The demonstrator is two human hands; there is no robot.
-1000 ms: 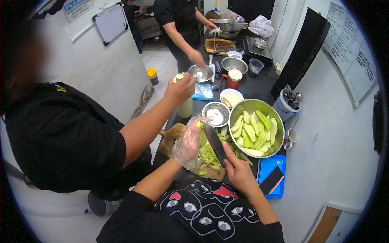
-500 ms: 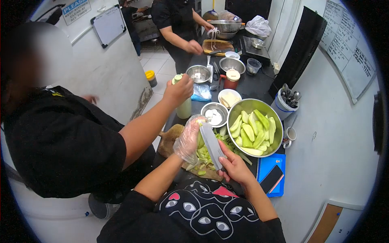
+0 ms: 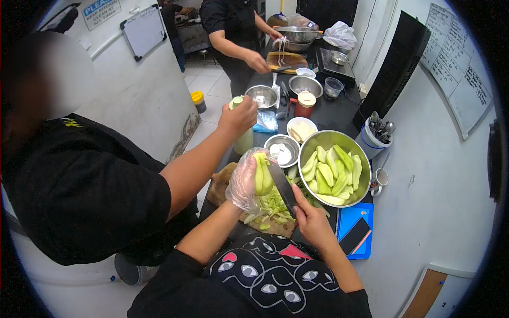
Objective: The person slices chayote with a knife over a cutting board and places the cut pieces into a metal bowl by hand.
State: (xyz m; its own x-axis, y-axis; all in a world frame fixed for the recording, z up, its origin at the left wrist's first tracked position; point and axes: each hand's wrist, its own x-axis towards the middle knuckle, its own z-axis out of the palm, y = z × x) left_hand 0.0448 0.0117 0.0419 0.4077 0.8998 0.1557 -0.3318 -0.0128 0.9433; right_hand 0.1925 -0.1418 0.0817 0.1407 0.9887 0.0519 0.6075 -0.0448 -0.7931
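Head view: my gloved left hand (image 3: 242,186) grips a green fruit (image 3: 262,179) over scraps (image 3: 272,205); my right hand (image 3: 316,227) is wrapped around a knife (image 3: 283,188), blade at the fruit. Slices (image 3: 325,175) largely fill the bowl (image 3: 339,137); the held fruit, I judge, is unfinished.

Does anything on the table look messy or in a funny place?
Yes, a bit. Green scraps lie scattered over the cutting board. The phone lies slanted on a flat blue thing, oddly near the big food bowl. I see nothing broken.
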